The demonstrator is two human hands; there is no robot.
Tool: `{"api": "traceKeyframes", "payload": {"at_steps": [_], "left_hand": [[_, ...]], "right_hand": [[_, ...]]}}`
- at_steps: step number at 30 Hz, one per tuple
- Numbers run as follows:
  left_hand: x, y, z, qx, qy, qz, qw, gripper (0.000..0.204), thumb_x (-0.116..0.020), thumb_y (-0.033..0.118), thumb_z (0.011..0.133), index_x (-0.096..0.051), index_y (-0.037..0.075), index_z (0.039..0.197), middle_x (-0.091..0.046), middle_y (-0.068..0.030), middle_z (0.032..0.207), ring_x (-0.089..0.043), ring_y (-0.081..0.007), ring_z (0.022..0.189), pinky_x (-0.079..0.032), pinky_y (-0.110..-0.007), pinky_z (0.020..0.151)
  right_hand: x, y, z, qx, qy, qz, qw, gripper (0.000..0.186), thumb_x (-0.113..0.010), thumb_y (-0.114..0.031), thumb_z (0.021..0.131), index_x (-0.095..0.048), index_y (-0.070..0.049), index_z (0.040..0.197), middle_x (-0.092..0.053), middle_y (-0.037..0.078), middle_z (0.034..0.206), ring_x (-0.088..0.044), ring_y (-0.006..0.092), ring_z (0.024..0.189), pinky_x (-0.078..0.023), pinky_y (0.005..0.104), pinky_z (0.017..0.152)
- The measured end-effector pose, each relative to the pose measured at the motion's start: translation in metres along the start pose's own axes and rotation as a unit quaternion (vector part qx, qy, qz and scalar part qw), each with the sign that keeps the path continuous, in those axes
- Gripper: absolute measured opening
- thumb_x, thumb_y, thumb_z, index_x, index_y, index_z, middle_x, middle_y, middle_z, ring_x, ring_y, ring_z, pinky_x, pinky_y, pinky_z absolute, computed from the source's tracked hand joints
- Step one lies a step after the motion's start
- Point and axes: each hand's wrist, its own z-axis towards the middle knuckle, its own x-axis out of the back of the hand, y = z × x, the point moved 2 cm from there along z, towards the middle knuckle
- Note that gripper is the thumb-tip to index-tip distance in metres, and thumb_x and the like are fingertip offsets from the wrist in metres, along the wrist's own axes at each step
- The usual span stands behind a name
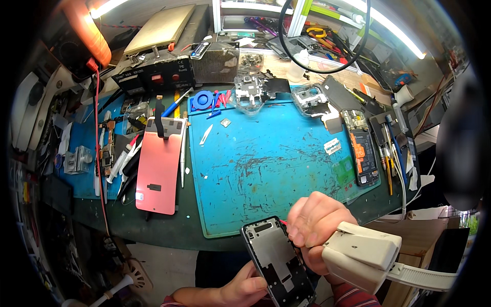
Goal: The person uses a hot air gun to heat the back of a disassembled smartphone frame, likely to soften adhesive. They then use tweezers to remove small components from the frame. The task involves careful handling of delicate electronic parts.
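Low in the head view, my left hand [242,286] grips a dark phone frame [276,256] by its left side, thumb on its face. The frame is tilted and shows a grey metal plate with black patches inside. My right hand [318,220] is closed beside the frame's upper right edge. A bit of pink-red shows at its fingertips; the rest of what it pinches is hidden. A cream plastic box [362,250] with a ribbed strap covers my right wrist. Left of the mat lies a pink phone screen panel [159,171] with a black flex cable.
A scratched blue work mat [255,189] covers the bench. An opened phone [360,148] with an orange-marked battery lies at its right. Metal fixtures [250,94] and a blue ring [203,100] line the back. Tools and a syringe [120,162] crowd the left; a black cable loop [283,36] hangs above.
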Motion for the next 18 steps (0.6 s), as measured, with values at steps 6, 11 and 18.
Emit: {"api": "traceKeyframes", "payload": {"at_steps": [6,11,18], "left_hand": [[0.011,-0.006,0.000,-0.018,-0.031,0.016,0.999,0.097,-0.076,0.067,0.072,-0.038,0.009,0.139,-0.047,-0.0015,0.131,-0.046,-0.0112,0.125,-0.039,-0.033,0.102],[-0.001,0.000,0.004,-0.017,-0.032,0.014,0.999,0.100,-0.075,0.068,0.073,-0.033,0.010,0.142,-0.045,-0.0017,0.133,-0.045,-0.0115,0.126,-0.038,-0.033,0.103],[0.000,-0.002,0.008,-0.027,-0.028,0.030,0.999,0.105,-0.076,0.067,0.072,-0.027,0.010,0.146,-0.043,-0.0019,0.136,-0.043,-0.0121,0.129,-0.036,-0.034,0.106]], "right_hand": [[-0.002,-0.003,-0.001,0.000,0.002,-0.007,1.000,0.031,-0.078,-0.032,0.086,-0.053,-0.013,0.082,-0.054,0.001,0.077,-0.054,0.0137,0.068,-0.048,0.0297,0.060],[-0.002,-0.003,-0.002,-0.001,0.009,-0.010,1.000,0.031,-0.078,-0.032,0.086,-0.053,-0.013,0.082,-0.053,0.000,0.076,-0.054,0.0132,0.068,-0.048,0.0298,0.061],[-0.001,-0.006,-0.003,-0.001,0.010,-0.007,1.000,0.033,-0.078,-0.033,0.085,-0.053,-0.013,0.081,-0.053,0.000,0.076,-0.054,0.0131,0.069,-0.048,0.0298,0.062]]}}
